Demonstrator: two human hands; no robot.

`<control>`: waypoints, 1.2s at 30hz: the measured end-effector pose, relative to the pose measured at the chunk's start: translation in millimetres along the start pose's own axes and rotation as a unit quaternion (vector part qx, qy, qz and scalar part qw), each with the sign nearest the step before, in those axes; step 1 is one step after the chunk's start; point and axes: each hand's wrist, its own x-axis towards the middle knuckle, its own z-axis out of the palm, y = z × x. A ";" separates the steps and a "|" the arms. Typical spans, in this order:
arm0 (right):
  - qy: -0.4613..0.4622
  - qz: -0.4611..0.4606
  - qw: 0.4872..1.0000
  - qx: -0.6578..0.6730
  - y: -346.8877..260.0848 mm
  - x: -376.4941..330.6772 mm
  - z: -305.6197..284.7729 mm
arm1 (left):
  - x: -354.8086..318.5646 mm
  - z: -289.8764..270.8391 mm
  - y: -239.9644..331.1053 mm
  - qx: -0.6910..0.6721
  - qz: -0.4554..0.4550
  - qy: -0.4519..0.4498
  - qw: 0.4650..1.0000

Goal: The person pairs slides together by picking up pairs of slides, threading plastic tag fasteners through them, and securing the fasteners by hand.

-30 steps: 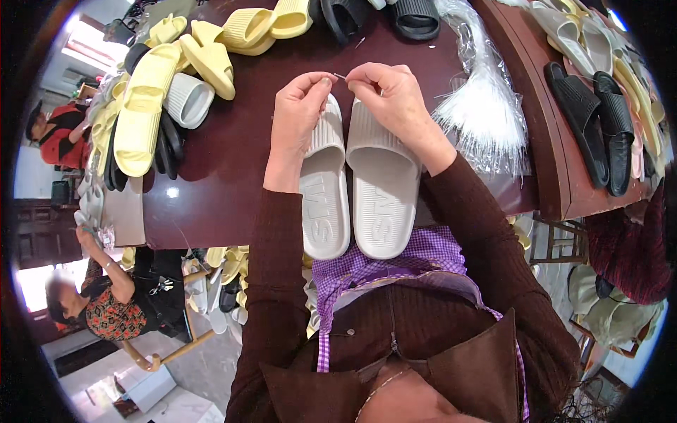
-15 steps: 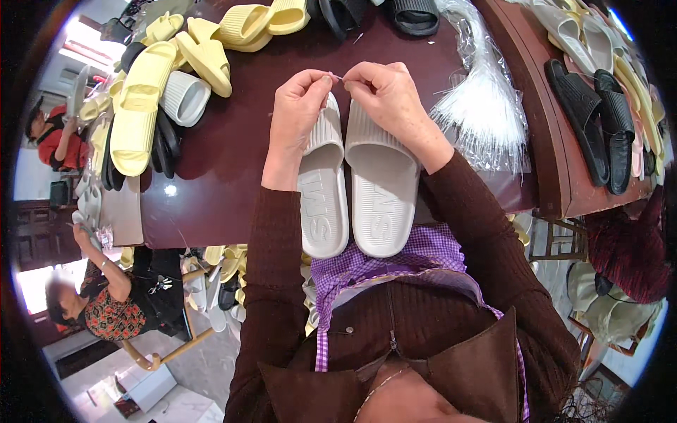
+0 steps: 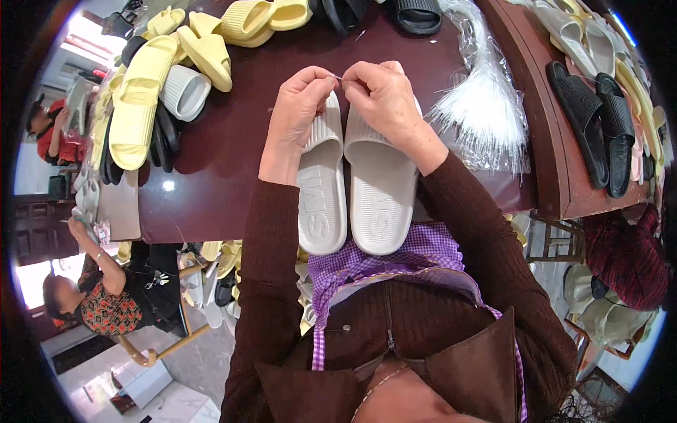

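A pair of light grey slide sandals lies side by side at the table's near edge, the left sandal (image 3: 321, 197) almost touching the right sandal (image 3: 382, 190). Above their ribbed straps, my left hand (image 3: 295, 113) and my right hand (image 3: 388, 99) meet, each in a pinch. A thin strand (image 3: 338, 77) spans the small gap between my fingertips; its ends are hidden in my fingers. Whether it passes through the sandals cannot be made out. Beside my right hand, a bundle of thin white plastic strands (image 3: 479, 109) fans out of a clear bag.
Yellow slides (image 3: 143, 102), a grey slide (image 3: 185, 93) and black slides (image 3: 415, 15) line the dark red table's (image 3: 211, 176) left and far sides. More black slides (image 3: 613, 134) lie on a side table at right. A co-worker in a patterned top (image 3: 113, 307) is at left.
Both hands keep their pinch on the strand, their fingertips staying close together. My right hand and forearm have shifted slightly left. The sandals have barely moved.
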 end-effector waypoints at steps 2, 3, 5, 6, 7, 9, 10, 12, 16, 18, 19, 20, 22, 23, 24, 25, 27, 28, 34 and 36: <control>-0.001 -0.006 1.000 -0.001 0.4 0.0 1.2 | 0.1 1.5 -0.7 0.003 -0.001 0.002 1.000; 0.000 -0.011 1.000 -0.003 1.0 0.3 1.5 | 0.5 3.2 -0.5 0.006 -0.001 0.004 1.000; 0.000 -0.018 1.000 -0.004 2.5 2.6 0.7 | 2.2 4.6 0.7 0.010 0.000 0.005 1.000; 0.002 -0.027 1.000 -0.005 3.3 2.1 1.1 | 1.5 3.8 -0.3 -0.001 -0.001 0.002 1.000; 0.004 -0.036 0.999 -0.005 3.6 2.6 1.0 | 1.3 3.2 -0.8 -0.011 -0.001 -0.002 1.000; 0.004 -0.048 0.999 -0.005 4.1 4.9 -1.0 | 2.8 3.0 -0.9 -0.023 0.001 -0.004 1.000; 0.035 -0.077 0.996 -0.028 4.7 7.2 -5.0 | 4.9 3.8 -0.8 -0.026 -0.003 -0.001 1.000; 0.087 -0.140 0.984 -0.063 3.5 11.3 -8.9 | 2.7 -0.1 -3.5 -0.036 -0.012 0.020 0.999; 0.094 -0.141 0.967 0.193 -72.5 -20.1 -70.5 | -7.2 1.2 -2.7 0.013 -0.025 0.045 0.999; 0.077 -0.143 0.965 0.207 -69.9 -33.7 -88.3 | -5.5 5.5 -0.2 0.026 -0.007 0.054 0.998; 0.071 -0.137 0.965 0.212 -75.6 -41.3 -98.4 | -4.0 7.9 -1.8 0.039 0.005 0.048 0.998; 0.066 -0.130 0.965 0.216 -79.2 -45.7 -84.7 | -4.7 9.3 -3.6 0.053 0.016 0.041 0.998; 0.069 -0.113 0.969 0.208 -67.5 -58.0 -108.9 | -1.9 13.7 -6.3 0.053 0.013 0.028 0.998; 0.071 -0.105 0.970 0.208 -58.4 -67.3 -122.6 | -1.0 11.5 -7.9 0.057 0.017 0.028 0.998; 0.072 -0.100 0.970 0.210 -55.3 -74.5 -131.0 | -2.5 7.8 -7.3 0.062 0.024 0.031 0.997; 0.073 -0.094 0.970 0.211 -45.4 -88.4 -154.9 | -3.8 5.8 -7.7 0.064 0.020 0.025 0.997; 0.079 -0.081 0.972 0.206 -38.9 -96.8 -165.1 | -1.7 6.0 -10.7 0.059 0.026 0.028 0.998; 0.083 -0.075 0.973 0.203 -25.3 -98.6 -178.0 | -0.5 5.0 -11.0 0.057 0.030 0.029 0.998; 0.072 -0.062 0.977 0.190 -28.3 -116.9 -216.6 | -0.5 7.4 -7.9 0.057 0.023 0.031 0.998; 0.064 -0.064 0.977 0.193 -33.4 -112.7 -211.8 | -1.2 8.8 -8.6 0.058 0.025 0.040 0.997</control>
